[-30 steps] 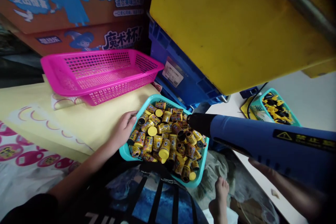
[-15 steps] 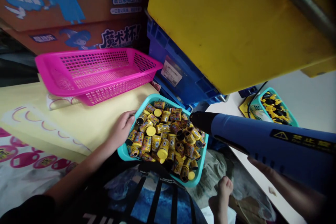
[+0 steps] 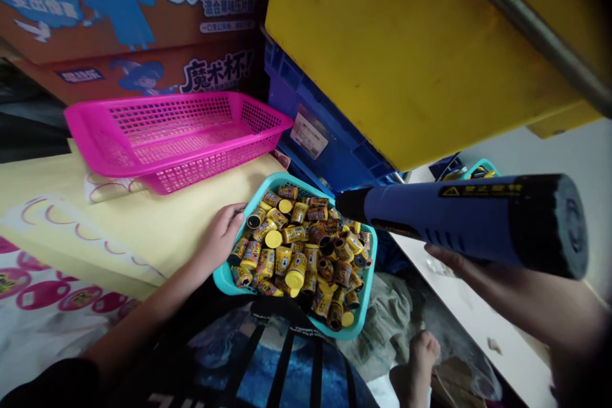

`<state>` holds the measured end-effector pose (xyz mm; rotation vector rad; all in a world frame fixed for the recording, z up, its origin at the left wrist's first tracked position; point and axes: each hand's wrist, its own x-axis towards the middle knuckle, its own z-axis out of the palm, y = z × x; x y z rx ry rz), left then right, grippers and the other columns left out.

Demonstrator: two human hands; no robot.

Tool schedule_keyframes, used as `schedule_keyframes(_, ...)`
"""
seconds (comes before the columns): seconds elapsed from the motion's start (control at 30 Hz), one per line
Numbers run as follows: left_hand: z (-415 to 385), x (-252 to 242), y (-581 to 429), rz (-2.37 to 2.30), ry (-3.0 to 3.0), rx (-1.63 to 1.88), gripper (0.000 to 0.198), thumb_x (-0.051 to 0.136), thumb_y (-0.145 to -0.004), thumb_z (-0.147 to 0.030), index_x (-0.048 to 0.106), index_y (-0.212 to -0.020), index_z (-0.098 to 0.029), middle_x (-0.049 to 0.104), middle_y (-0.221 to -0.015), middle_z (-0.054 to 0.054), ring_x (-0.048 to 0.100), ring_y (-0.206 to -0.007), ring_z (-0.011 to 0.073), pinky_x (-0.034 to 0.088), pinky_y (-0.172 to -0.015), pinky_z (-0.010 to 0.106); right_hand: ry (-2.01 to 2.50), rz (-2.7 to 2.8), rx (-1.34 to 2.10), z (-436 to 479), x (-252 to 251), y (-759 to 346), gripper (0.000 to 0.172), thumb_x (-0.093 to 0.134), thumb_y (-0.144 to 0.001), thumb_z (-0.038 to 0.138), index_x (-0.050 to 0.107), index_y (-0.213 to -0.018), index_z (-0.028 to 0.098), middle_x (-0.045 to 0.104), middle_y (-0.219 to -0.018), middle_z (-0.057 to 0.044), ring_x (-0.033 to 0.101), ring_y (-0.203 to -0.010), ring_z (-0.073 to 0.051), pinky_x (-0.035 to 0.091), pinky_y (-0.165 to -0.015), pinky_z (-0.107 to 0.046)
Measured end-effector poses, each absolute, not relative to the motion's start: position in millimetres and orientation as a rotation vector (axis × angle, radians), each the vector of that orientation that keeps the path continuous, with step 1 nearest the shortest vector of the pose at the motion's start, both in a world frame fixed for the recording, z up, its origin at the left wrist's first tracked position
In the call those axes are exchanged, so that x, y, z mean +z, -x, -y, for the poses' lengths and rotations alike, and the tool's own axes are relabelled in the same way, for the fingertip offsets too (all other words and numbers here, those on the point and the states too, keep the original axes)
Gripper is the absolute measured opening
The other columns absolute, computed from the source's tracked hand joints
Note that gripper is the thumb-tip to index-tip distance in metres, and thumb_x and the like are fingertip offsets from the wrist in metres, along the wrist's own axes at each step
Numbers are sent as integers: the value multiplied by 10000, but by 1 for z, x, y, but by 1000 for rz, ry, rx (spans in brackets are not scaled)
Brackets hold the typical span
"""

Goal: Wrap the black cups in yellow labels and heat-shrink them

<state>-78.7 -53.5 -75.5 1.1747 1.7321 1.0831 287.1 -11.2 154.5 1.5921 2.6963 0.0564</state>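
My left hand (image 3: pixel 224 236) grips the left rim of a teal plastic basket (image 3: pixel 224 279), the thumb lying along its edge. The basket sits in front of my torso, filled with small yellow-and-brown printed bottles (image 3: pixel 283 259), several with yellow caps. From the right, my right hand (image 3: pixel 447 260) reaches up under a blue heat gun (image 3: pixel 430 210), which hides most of its fingers. The gun's black tapered nozzle (image 3: pixel 351 203) is over the basket's right rear corner, pointing left. Its round black rear end (image 3: pixel 557 224) faces right.
A pink mesh basket (image 3: pixel 224 169) rests on a pale yellow sheet (image 3: pixel 157 220) at left. Printed cartons (image 3: pixel 167 44) stand behind it. A yellow bin (image 3: pixel 382 64) above a blue crate (image 3: pixel 329 146) juts in overhead. Another teal basket (image 3: pixel 488 164) and a bare foot (image 3: pixel 423 357) show at right.
The heat gun has swung up and leftward, showing its rear end, and the right forearm shows more. It now covers most of the far teal basket. My left hand stays on the near basket.
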Motion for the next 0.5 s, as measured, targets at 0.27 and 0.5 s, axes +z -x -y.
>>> schedule_keyframes(0.27, 55, -77, 79, -1740, -1171, 1104, 387, 425, -902, -445, 602, -1132, -189, 659, -1174, 97, 590, -1126, 259, 446, -1043, 454, -1169, -2820, 12, -53, 217, -212, 410, 388, -930, 571, 664, -964, 269, 699, -772, -56, 637, -674, -232, 543, -665, -376)
schedule_keyframes(0.5, 54, -79, 80, -1718, -1141, 1109, 418, 424, -896, -473, 603, -1133, -179, 657, -1174, 106, 589, -1125, 265, 444, -1042, 467, -1102, -2809, 97, -63, 214, -212, 447, 378, -926, 585, 667, -993, 250, 715, -1021, -83, 665, -767, -259, 538, -657, -417)
